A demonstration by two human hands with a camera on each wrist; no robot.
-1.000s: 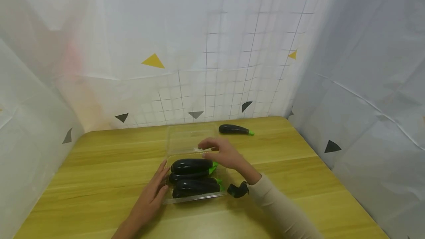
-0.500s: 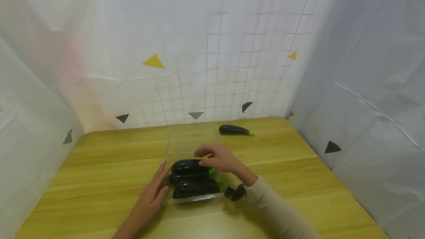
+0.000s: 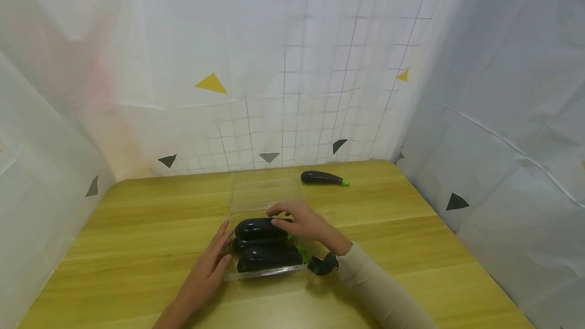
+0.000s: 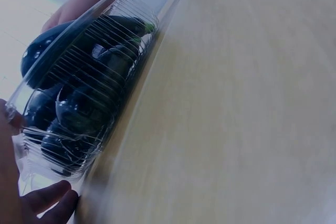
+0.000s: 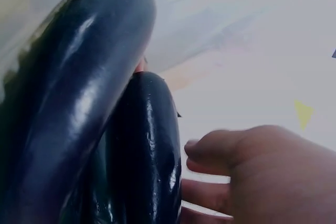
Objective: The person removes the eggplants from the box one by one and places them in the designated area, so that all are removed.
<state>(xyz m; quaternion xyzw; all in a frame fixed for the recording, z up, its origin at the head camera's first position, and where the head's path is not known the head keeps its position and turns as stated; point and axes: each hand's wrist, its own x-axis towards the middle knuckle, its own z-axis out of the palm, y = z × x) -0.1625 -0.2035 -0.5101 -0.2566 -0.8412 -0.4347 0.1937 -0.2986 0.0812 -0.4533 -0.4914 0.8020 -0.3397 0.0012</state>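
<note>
A clear plastic clamshell box (image 3: 267, 271) holds several dark, glossy eggplants (image 3: 269, 258) with green stem ends, lying side by side. Its lid (image 3: 264, 192) lies folded back behind it. My left hand (image 3: 207, 268) rests along the box's left end with fingers spread; in the left wrist view its fingertips (image 4: 50, 196) show close beside the box's base. My right hand (image 3: 303, 225) reaches over the stem end of the farthest eggplant (image 3: 256, 227), thumb above it and fingers past its far side. In the right wrist view this hand (image 5: 273, 177) sits right beside an eggplant.
One more eggplant (image 3: 321, 178) lies on the wooden table (image 3: 151, 227) at the back, right of the lid. White sheeting (image 3: 256, 39) with dark and yellow triangles encloses the back and sides. A black device (image 3: 323, 264) hangs by my right wrist.
My right hand has come down and slightly left onto the farthest eggplant's stem end, covering part of it. My left hand, the box and the other eggplants have stayed put.
</note>
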